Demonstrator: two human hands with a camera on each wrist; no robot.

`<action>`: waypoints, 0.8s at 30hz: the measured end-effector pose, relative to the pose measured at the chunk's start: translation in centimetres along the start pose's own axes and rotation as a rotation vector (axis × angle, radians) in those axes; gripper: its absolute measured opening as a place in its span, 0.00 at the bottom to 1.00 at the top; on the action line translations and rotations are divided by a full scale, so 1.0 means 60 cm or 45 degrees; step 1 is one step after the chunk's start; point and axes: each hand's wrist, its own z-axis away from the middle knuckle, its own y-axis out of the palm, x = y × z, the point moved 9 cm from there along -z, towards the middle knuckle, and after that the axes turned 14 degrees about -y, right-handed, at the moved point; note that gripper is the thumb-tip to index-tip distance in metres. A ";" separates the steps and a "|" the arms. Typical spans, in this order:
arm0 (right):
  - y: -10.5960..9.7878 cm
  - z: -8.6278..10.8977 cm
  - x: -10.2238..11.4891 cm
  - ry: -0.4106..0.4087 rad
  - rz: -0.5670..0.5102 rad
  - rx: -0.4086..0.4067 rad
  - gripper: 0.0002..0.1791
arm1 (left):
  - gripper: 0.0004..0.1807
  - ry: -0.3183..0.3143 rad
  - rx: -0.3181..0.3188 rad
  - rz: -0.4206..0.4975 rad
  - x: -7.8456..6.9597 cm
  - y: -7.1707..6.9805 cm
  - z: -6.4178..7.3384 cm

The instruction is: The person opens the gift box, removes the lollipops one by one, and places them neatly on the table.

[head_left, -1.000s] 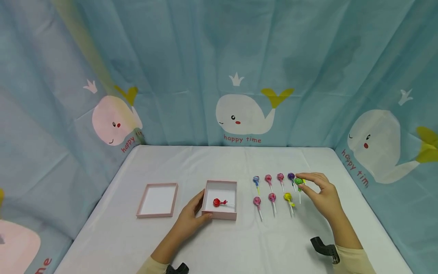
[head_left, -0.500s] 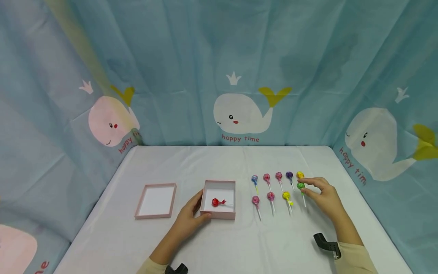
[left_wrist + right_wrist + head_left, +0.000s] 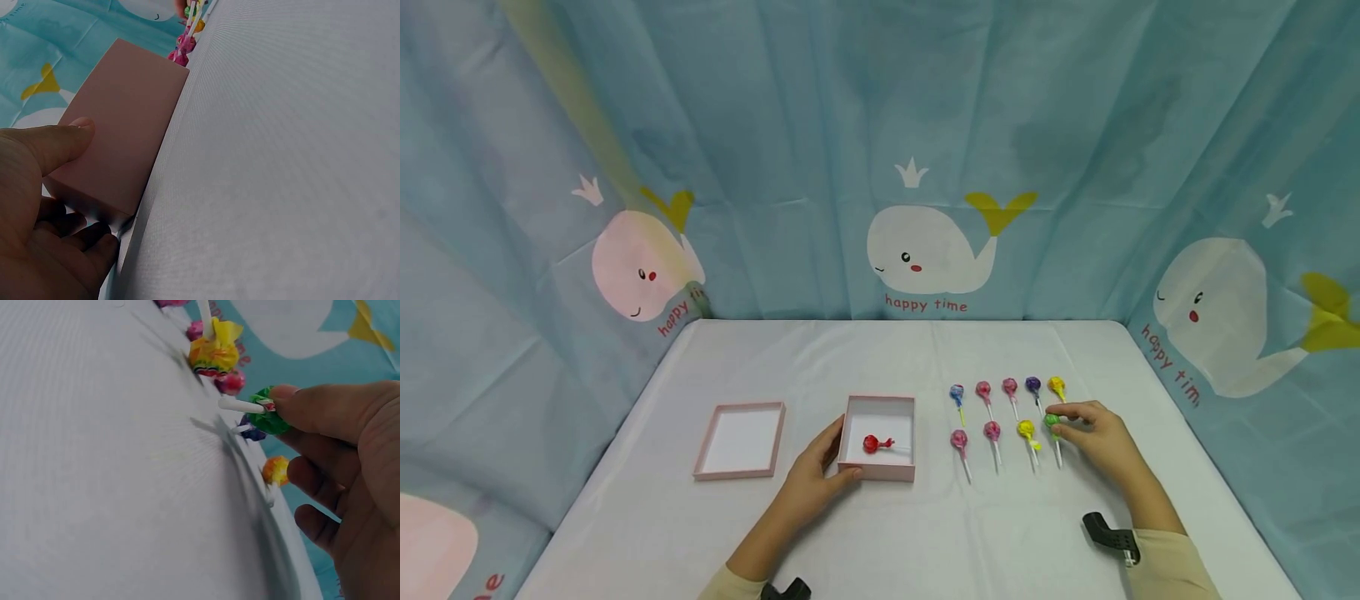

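My right hand (image 3: 1097, 437) pinches a green-wrapped lollipop (image 3: 261, 412) by its head between thumb and forefinger, its white stick pointing toward me. It is at the right end of the front row, beside a yellow lollipop (image 3: 1026, 429). My left hand (image 3: 818, 467) holds the left front corner of an open pink box (image 3: 877, 472), thumb on the front wall and fingers at the left side. Inside the box lies a red lollipop (image 3: 871, 443) on its side. In the left wrist view, the box's pink outer wall (image 3: 131, 112) hides its inside.
A back row runs from a blue lollipop (image 3: 957, 392) past pink ones and a purple lollipop (image 3: 1033, 385) to another yellow lollipop (image 3: 1057, 385). Two pink lollipops (image 3: 959, 439) lie in front. The shallow box lid (image 3: 733, 477) lies left on the white table (image 3: 910, 550).
My right hand has brought the green lollipop from the yellow one at the back row's end down toward the front row. The left hand stays on the box.
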 end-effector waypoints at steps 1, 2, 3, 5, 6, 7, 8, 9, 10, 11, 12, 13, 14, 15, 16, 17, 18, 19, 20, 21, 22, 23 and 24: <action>0.002 0.000 -0.001 -0.001 -0.002 0.006 0.17 | 0.51 0.003 -0.002 0.000 -0.001 0.000 0.000; 0.003 0.000 -0.002 -0.002 -0.002 0.009 0.17 | 0.51 0.006 -0.005 0.002 -0.001 0.000 0.000; 0.005 0.000 -0.003 -0.004 -0.006 0.012 0.17 | 0.51 0.008 -0.005 0.004 -0.002 0.000 0.000; 0.007 0.000 -0.005 -0.008 -0.005 0.019 0.17 | 0.51 0.018 -0.011 0.004 -0.003 -0.001 0.001; 0.008 0.000 -0.006 -0.009 0.000 0.024 0.17 | 0.51 0.019 -0.013 0.005 -0.003 -0.001 0.001; 0.010 0.001 -0.007 -0.008 0.005 0.030 0.17 | 0.51 0.022 -0.014 0.004 -0.004 -0.001 0.001; 0.010 0.001 -0.009 -0.006 0.013 0.033 0.17 | 0.51 0.021 -0.013 0.004 -0.003 -0.001 0.002; 0.011 0.002 -0.010 -0.003 0.019 0.037 0.16 | 0.51 0.020 -0.013 0.001 -0.003 0.000 0.002; 0.012 0.001 -0.012 -0.002 0.025 0.041 0.17 | 0.51 0.028 -0.015 -0.003 -0.004 0.000 0.002; 0.013 0.001 -0.013 0.000 0.026 0.045 0.17 | 0.51 0.025 -0.015 -0.005 -0.004 0.000 0.002; 0.014 0.001 -0.014 0.001 0.027 0.048 0.17 | 0.51 0.029 -0.016 -0.009 -0.004 0.000 0.002; 0.015 0.002 -0.015 0.002 0.023 0.049 0.17 | 0.51 0.034 -0.016 -0.009 -0.005 0.000 0.003; 0.016 0.002 -0.017 0.001 0.021 0.050 0.17 | 0.51 0.037 -0.016 -0.009 -0.005 0.000 0.003; 0.017 0.002 -0.018 0.001 0.015 0.052 0.17 | 0.51 0.041 -0.015 -0.011 -0.005 0.000 0.004; 0.017 0.002 -0.020 0.001 0.011 0.054 0.17 | 0.51 0.036 -0.014 -0.013 -0.004 0.000 0.004; 0.018 0.002 -0.022 0.000 0.007 0.056 0.17 | 0.51 0.030 -0.012 -0.010 -0.003 0.000 0.004; 0.018 0.003 -0.024 0.001 0.005 0.058 0.17 | 0.51 0.025 -0.010 -0.010 -0.002 0.000 0.004; 0.019 0.003 -0.025 0.000 0.003 0.061 0.17 | 0.51 0.024 -0.009 -0.008 -0.003 0.000 0.004; 0.018 0.003 -0.025 -0.002 0.005 0.062 0.17 | 0.51 0.021 -0.010 -0.014 -0.002 0.000 0.004; 0.018 0.003 -0.025 0.000 0.005 0.065 0.17 | 0.51 0.022 -0.011 -0.013 -0.003 0.000 0.004; 0.018 0.003 -0.026 0.003 0.007 0.066 0.17 | 0.51 0.026 -0.013 -0.013 -0.003 0.000 0.004; 0.018 0.003 -0.025 0.000 0.009 0.066 0.17 | 0.51 0.030 -0.013 -0.010 -0.004 0.000 0.004; 0.018 0.003 -0.023 -0.002 0.010 0.065 0.18 | 0.51 0.028 -0.014 -0.013 -0.004 0.000 0.004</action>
